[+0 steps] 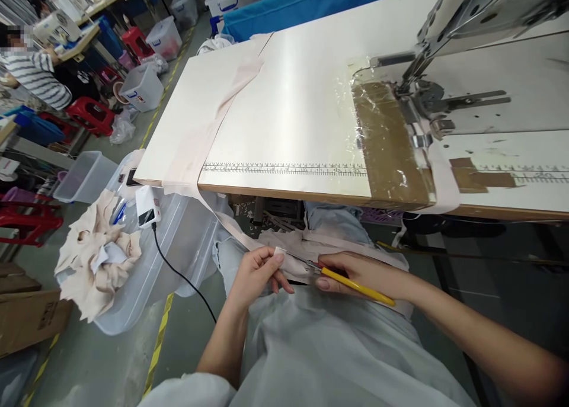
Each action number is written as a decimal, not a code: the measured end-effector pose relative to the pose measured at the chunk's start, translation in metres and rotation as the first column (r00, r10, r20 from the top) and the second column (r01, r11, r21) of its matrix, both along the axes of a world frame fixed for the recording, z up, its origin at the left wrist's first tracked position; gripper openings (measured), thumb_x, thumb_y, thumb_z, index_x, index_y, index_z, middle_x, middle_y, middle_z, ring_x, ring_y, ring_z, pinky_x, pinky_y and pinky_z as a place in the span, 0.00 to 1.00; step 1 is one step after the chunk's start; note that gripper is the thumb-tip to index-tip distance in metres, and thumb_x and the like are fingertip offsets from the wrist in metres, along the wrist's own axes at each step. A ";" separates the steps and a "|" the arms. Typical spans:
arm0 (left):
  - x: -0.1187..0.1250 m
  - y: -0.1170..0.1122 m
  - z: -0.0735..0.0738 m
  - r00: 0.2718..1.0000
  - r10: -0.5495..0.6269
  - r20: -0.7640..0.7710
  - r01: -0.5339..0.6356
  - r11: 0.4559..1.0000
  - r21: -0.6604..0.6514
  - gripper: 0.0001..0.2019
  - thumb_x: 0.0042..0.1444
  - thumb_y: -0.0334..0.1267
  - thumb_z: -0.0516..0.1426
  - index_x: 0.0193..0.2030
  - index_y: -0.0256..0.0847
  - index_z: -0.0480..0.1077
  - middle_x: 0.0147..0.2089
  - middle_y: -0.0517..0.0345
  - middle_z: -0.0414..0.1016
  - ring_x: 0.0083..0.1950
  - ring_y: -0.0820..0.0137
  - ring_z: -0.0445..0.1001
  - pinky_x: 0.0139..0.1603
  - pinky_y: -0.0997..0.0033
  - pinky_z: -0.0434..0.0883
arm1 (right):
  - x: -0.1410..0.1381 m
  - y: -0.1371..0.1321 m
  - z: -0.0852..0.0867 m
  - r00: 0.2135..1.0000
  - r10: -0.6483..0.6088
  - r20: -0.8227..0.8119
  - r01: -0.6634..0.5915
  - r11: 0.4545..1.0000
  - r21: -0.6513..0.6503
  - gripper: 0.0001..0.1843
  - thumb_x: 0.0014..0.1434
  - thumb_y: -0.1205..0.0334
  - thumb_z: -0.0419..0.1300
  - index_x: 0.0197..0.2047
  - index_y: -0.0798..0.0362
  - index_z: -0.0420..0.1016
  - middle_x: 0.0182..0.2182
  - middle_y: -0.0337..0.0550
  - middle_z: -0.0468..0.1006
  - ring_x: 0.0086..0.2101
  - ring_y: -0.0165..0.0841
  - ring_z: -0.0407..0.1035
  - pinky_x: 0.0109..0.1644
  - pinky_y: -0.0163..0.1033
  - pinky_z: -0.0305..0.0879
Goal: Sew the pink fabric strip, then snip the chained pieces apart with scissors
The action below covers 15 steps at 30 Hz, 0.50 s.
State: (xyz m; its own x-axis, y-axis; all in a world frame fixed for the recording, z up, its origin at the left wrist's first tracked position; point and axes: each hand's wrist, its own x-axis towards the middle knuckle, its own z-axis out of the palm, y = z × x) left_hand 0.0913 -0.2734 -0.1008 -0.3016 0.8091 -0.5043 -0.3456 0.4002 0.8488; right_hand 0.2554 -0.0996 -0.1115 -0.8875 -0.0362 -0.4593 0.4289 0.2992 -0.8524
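Observation:
My left hand (258, 271) is closed in a pinch on the end of a pale pink fabric strip (284, 259) over my lap. My right hand (351, 271) grips yellow-handled thread snips (355, 285), whose blades point left and meet the fabric just beside my left fingertips. The strip runs up from my lap over the table's front edge and across the white sewing table (288, 117). More pink fabric lies bunched on my lap (311, 244).
A sewing machine (444, 93) stands on the table at right, with brown tape around its needle plate. A printed ruler (284, 169) lines the table's front edge. On the floor at left, a clear plastic bin (146, 259) holds pink fabric pieces. A person in stripes sits far left.

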 end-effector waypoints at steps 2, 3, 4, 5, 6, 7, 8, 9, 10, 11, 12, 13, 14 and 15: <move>-0.001 0.001 -0.001 1.000 0.007 0.009 -0.007 1.000 -0.002 0.29 0.47 0.66 0.63 0.32 0.37 0.69 0.18 0.57 0.71 0.21 0.65 0.76 0.17 0.77 0.61 | -0.001 0.002 0.000 1.000 0.013 -0.003 -0.013 1.000 -0.023 0.28 0.59 0.34 0.57 0.27 0.50 0.56 0.24 0.32 0.56 0.26 0.30 0.51 0.28 0.36 0.48; -0.001 0.001 -0.001 1.000 0.010 0.011 -0.010 1.000 -0.002 0.29 0.47 0.66 0.63 0.32 0.37 0.69 0.17 0.57 0.71 0.20 0.65 0.76 0.17 0.77 0.61 | -0.001 0.003 0.000 1.000 0.020 -0.005 -0.020 1.000 -0.022 0.28 0.59 0.34 0.56 0.27 0.50 0.55 0.24 0.32 0.55 0.25 0.30 0.50 0.28 0.36 0.48; -0.002 0.001 -0.001 1.000 0.014 0.013 -0.014 1.000 -0.001 0.29 0.47 0.66 0.63 0.32 0.37 0.69 0.17 0.57 0.71 0.20 0.65 0.75 0.17 0.78 0.60 | -0.002 0.003 0.000 1.000 0.026 -0.007 -0.026 1.000 -0.005 0.28 0.59 0.34 0.56 0.27 0.49 0.55 0.23 0.32 0.54 0.25 0.30 0.50 0.28 0.36 0.48; -0.002 0.000 -0.001 1.000 0.018 0.014 -0.018 1.000 0.001 0.29 0.47 0.66 0.63 0.32 0.37 0.69 0.17 0.57 0.71 0.20 0.66 0.75 0.17 0.78 0.60 | -0.002 0.003 0.000 1.000 0.029 -0.008 -0.029 0.999 0.028 0.28 0.59 0.33 0.55 0.26 0.49 0.54 0.23 0.32 0.54 0.25 0.30 0.51 0.28 0.36 0.48; -0.002 0.000 -0.001 1.000 0.021 0.016 -0.021 1.000 0.003 0.29 0.47 0.66 0.63 0.32 0.37 0.69 0.17 0.57 0.71 0.20 0.66 0.75 0.17 0.78 0.60 | -0.003 0.003 0.000 0.999 0.031 -0.008 -0.030 0.997 0.076 0.29 0.59 0.33 0.55 0.26 0.49 0.54 0.23 0.33 0.55 0.25 0.30 0.52 0.28 0.36 0.48; -0.002 0.000 -0.001 1.000 0.025 0.018 -0.025 1.000 0.006 0.29 0.47 0.66 0.63 0.32 0.37 0.69 0.17 0.57 0.70 0.20 0.66 0.75 0.17 0.78 0.60 | -0.003 0.002 0.000 0.999 0.034 -0.009 -0.032 0.991 0.133 0.29 0.59 0.32 0.54 0.26 0.49 0.55 0.22 0.33 0.56 0.24 0.31 0.54 0.27 0.36 0.48; -0.003 0.000 -0.002 0.999 0.028 0.021 -0.028 1.000 0.009 0.29 0.47 0.65 0.64 0.32 0.37 0.69 0.17 0.58 0.70 0.20 0.66 0.75 0.17 0.78 0.60 | -0.004 0.001 0.001 0.999 0.034 -0.012 -0.031 0.980 0.199 0.29 0.59 0.32 0.54 0.26 0.49 0.55 0.22 0.34 0.58 0.24 0.32 0.56 0.27 0.36 0.49; -0.003 -0.001 -0.002 0.999 0.031 0.022 -0.031 0.999 0.012 0.28 0.48 0.65 0.64 0.32 0.37 0.69 0.17 0.58 0.70 0.20 0.66 0.75 0.17 0.78 0.60 | -0.004 0.000 0.001 0.999 0.034 -0.017 -0.029 0.965 0.261 0.29 0.58 0.32 0.54 0.26 0.49 0.55 0.22 0.35 0.61 0.24 0.33 0.58 0.27 0.36 0.49; -0.003 -0.001 -0.002 0.999 0.033 0.022 -0.034 0.999 0.013 0.28 0.48 0.64 0.64 0.32 0.37 0.69 0.17 0.57 0.71 0.20 0.66 0.75 0.17 0.78 0.60 | -0.005 -0.001 0.002 0.999 0.034 -0.025 -0.025 0.949 0.315 0.29 0.58 0.32 0.53 0.26 0.49 0.55 0.22 0.36 0.62 0.24 0.34 0.59 0.27 0.37 0.49; -0.003 -0.001 -0.003 0.999 0.035 0.020 -0.035 0.999 0.015 0.28 0.48 0.64 0.64 0.32 0.37 0.69 0.17 0.57 0.71 0.20 0.66 0.75 0.17 0.78 0.59 | -0.005 -0.002 0.003 0.999 0.034 -0.037 -0.019 0.934 0.356 0.29 0.59 0.32 0.53 0.26 0.48 0.55 0.22 0.37 0.64 0.24 0.34 0.60 0.28 0.37 0.50; -0.003 -0.001 -0.003 0.999 0.036 0.019 -0.037 0.999 0.015 0.28 0.48 0.64 0.64 0.32 0.37 0.70 0.17 0.57 0.71 0.20 0.66 0.75 0.17 0.77 0.59 | -0.005 -0.003 0.003 0.998 0.032 -0.052 -0.009 0.922 0.387 0.29 0.59 0.32 0.53 0.26 0.48 0.55 0.22 0.37 0.64 0.24 0.35 0.61 0.28 0.37 0.50; -0.003 -0.001 -0.003 0.999 0.037 0.018 -0.037 0.999 0.013 0.28 0.48 0.64 0.64 0.32 0.37 0.70 0.17 0.57 0.71 0.20 0.66 0.75 0.17 0.77 0.59 | -0.005 -0.004 0.003 0.997 0.026 -0.068 0.004 0.913 0.408 0.29 0.59 0.32 0.52 0.25 0.48 0.54 0.21 0.37 0.64 0.24 0.35 0.61 0.27 0.37 0.49; -0.003 -0.001 -0.003 0.999 0.038 0.018 -0.038 0.999 0.010 0.28 0.48 0.64 0.64 0.32 0.37 0.70 0.17 0.56 0.72 0.20 0.67 0.75 0.17 0.77 0.59 | -0.005 -0.005 0.003 0.996 0.019 -0.084 0.018 0.906 0.423 0.29 0.59 0.32 0.53 0.24 0.48 0.53 0.20 0.37 0.64 0.23 0.35 0.60 0.27 0.37 0.49; -0.004 -0.001 -0.003 0.999 0.039 0.019 -0.040 0.999 0.006 0.28 0.48 0.64 0.64 0.32 0.37 0.70 0.17 0.56 0.72 0.19 0.67 0.74 0.17 0.77 0.59 | -0.005 -0.006 0.003 0.995 0.014 -0.099 0.030 0.901 0.432 0.29 0.59 0.32 0.53 0.24 0.48 0.52 0.19 0.37 0.63 0.23 0.34 0.59 0.26 0.37 0.48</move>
State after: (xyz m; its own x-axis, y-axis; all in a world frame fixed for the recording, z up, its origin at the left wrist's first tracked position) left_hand 0.0876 -0.2745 -0.1038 -0.3241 0.7999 -0.5051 -0.3767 0.3806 0.8445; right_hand 0.2507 -0.1052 -0.1086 -0.9280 0.1535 -0.3395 0.3544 0.6449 -0.6771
